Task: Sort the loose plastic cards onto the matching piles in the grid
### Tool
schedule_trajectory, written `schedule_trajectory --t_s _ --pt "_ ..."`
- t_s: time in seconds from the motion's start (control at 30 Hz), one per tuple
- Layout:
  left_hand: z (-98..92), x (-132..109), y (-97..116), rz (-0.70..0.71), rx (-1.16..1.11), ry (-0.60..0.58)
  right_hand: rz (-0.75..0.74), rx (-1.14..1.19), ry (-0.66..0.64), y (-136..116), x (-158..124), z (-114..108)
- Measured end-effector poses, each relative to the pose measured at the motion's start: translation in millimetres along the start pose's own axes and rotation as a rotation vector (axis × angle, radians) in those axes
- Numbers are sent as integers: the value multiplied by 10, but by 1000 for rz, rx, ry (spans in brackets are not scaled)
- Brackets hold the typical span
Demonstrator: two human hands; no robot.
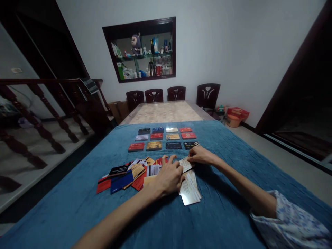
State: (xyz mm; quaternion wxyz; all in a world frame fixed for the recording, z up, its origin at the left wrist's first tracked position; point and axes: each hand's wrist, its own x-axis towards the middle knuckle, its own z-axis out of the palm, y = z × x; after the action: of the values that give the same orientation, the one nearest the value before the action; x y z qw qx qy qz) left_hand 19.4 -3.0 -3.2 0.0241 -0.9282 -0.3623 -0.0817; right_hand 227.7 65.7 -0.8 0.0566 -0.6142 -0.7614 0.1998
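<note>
My right hand (200, 155) pinches the far right corner of a whitish card (187, 165). Close on its left, my left hand (169, 175) reaches over the edge of a loose pile with its fingers apart; the index fingertip is by the whitish card's left edge, and whether it touches cannot be made out. Below both hands lies a fanned stack of white cards (190, 192). Left of them spreads the mixed pile, with a blue card (121, 181), a black card (118, 171) and a red card (103, 184). My left palm and forearm hide part of it.
Small card stacks stand in three rows beyond the hands, among them a red stack (136, 147), a gold stack (154, 146) and a black stack (191, 145). A blue cloth (223, 207) covers the near table. Chairs (207, 97) stand around the far end.
</note>
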Motion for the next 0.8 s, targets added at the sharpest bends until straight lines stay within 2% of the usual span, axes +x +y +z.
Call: schedule_trajectory --t_s 0.17,0.4,0.63,0.8 --pt "39 35 -56 -67 -67 9 45 -38 -14 -64 -68 -49" --pt "53 82 -85 -70 -90 -14 57 -131 -23 -103 -167 -178" --pt "9 88 -115 -4 -59 -28 -313 -140 -107 -56 -214 -223" --pt "6 132 -225 19 -105 2 -361 -105 -155 -78 -212 -200"
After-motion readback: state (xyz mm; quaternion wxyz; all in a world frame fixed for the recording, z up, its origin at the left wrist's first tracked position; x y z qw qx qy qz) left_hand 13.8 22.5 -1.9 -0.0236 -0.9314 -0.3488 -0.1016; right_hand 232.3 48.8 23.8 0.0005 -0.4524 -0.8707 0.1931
